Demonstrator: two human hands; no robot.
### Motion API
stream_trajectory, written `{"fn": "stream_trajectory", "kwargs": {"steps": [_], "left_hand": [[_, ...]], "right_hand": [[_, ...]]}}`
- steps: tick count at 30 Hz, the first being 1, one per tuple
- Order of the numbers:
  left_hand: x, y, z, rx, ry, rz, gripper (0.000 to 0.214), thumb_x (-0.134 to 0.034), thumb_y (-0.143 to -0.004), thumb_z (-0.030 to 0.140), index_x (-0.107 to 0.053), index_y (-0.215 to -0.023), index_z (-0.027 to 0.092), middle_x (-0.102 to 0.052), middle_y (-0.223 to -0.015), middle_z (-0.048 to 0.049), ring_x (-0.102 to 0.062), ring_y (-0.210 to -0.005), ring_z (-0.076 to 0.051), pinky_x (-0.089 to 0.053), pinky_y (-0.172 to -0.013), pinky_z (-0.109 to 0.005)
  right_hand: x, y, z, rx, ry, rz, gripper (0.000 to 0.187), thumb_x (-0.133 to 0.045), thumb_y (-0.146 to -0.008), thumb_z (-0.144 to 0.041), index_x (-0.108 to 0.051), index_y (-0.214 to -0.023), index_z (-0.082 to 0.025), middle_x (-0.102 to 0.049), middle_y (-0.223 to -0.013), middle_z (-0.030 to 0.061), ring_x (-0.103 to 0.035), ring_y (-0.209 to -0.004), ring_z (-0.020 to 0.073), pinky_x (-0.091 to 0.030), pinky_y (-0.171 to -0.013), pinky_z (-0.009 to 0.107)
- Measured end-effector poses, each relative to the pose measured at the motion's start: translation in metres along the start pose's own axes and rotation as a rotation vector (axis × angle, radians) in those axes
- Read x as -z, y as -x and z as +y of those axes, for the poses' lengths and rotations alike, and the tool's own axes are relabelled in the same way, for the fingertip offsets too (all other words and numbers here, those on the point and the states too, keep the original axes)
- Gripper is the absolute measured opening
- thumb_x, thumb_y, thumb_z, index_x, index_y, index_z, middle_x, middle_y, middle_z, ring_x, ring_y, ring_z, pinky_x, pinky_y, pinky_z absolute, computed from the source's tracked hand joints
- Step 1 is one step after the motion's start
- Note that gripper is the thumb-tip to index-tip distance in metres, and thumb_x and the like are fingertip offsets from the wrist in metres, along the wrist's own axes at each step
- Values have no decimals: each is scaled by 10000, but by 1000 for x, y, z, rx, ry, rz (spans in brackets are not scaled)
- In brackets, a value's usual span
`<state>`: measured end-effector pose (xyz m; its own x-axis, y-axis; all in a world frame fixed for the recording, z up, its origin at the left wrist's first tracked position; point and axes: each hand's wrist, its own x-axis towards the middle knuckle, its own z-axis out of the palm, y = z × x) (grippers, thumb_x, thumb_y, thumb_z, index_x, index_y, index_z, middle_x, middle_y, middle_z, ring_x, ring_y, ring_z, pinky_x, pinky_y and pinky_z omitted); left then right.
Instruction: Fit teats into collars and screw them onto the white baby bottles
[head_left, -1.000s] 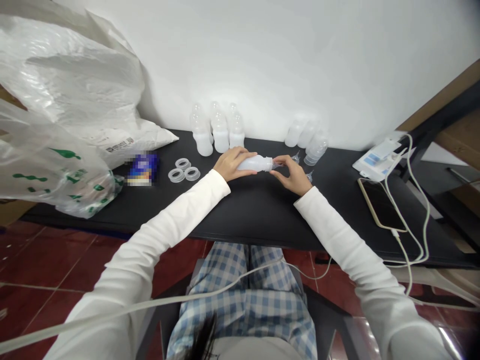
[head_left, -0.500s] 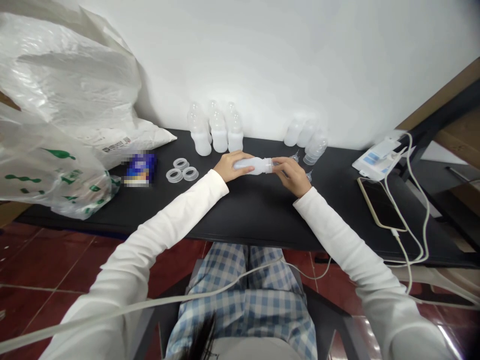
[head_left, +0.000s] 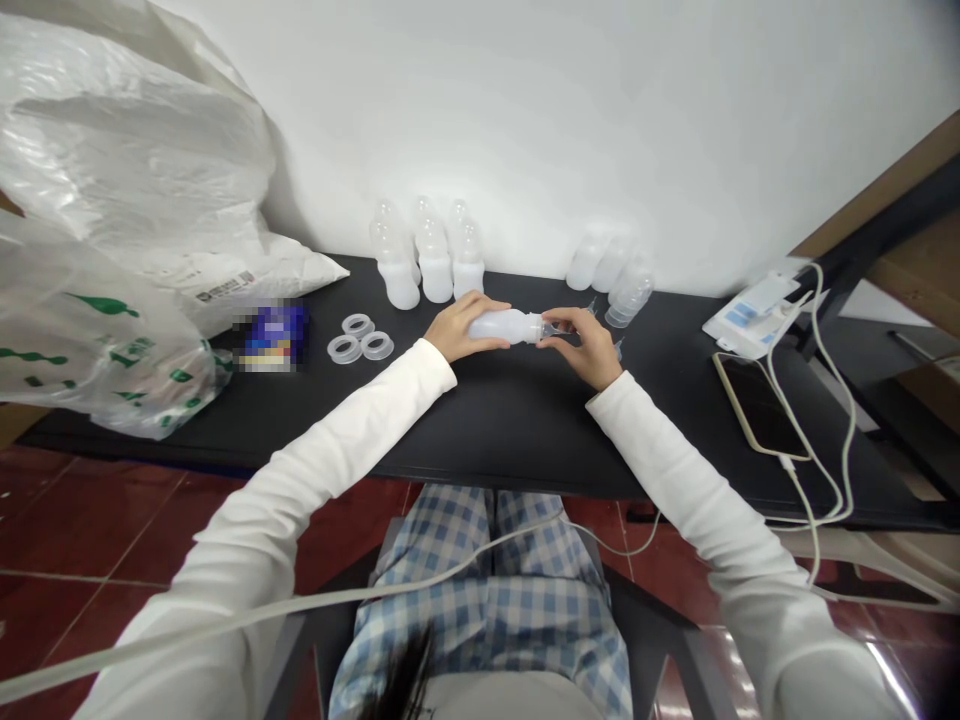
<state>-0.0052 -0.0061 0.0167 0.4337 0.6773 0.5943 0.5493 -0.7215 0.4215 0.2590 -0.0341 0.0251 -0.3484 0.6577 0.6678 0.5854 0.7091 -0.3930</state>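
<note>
A frosted white baby bottle lies sideways above the black table, with my left hand wrapped round its base end. Its neck points right. My right hand pinches a clear teat at the bottle's mouth, thumb below and fingers above. Whether the teat is seated in the neck I cannot tell. Behind the right hand, parts of other clear teats show on the table, mostly hidden. To the left lie three translucent collar rings.
Several capped bottles stand by the wall at left, several clear domed covers at right. A blue packet and large plastic bags occupy the left end. A phone, a white device and cables lie at right.
The fingers of my right hand have opened out round the bottle's mouth, so the clear teat between them now shows. The bottle stays almost in place in my left hand.
</note>
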Motion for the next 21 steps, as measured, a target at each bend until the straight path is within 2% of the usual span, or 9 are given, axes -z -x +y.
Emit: {"fn": "stream_trajectory", "kwargs": {"steps": [5,10,13,16,21], "left_hand": [[2,0,0,-136,-73,32,620,-758,-768,584,-655,-1272,238,-639,-1172,-115,-639,-1087,-264,-532,-976,-436],[1,0,3,-164,-136,46,625,-703,-795,622,-654,-1284,236,-652,-1159,-132,-638,-1098,-283,-527,-982,-457],[0,0,4,-173,-168,37,636,-688,-801,635,-653,-1291,230,-657,-1156,-135,-644,-1091,-282,-528,-983,-450],[0,0,1,-192,-169,31,634,-681,-816,624,-650,-1298,214,-661,-1158,-136,-659,-1070,-269,-546,-966,-425],[0,1,-8,-245,-164,28,636,-647,-859,593,-610,-1352,192,-674,-1189,-142,-662,-1083,-249,-562,-961,-404]], "right_hand": [[-4,0,-2,-84,-126,-31,406,-632,-922,-506,-558,-1235,-257,-692,-905,5,-552,-648,139,-514,-659,300],[-8,-1,-5,-132,-239,-34,396,-497,-982,-548,-516,-1231,-241,-635,-761,-15,-621,-681,161,-511,-669,306],[-6,-1,-6,-152,-259,-69,387,-414,-1016,-542,-515,-1223,-232,-588,-672,-33,-619,-647,165,-512,-679,313],[-2,-1,-6,-110,-100,-145,417,-366,-1031,-541,-542,-1242,-227,-584,-666,-18,-599,-645,178,-492,-689,325],[5,-3,-4,83,312,-219,514,-562,-932,-590,-586,-1280,-213,-677,-941,91,-612,-855,260,-454,-782,385]]}}
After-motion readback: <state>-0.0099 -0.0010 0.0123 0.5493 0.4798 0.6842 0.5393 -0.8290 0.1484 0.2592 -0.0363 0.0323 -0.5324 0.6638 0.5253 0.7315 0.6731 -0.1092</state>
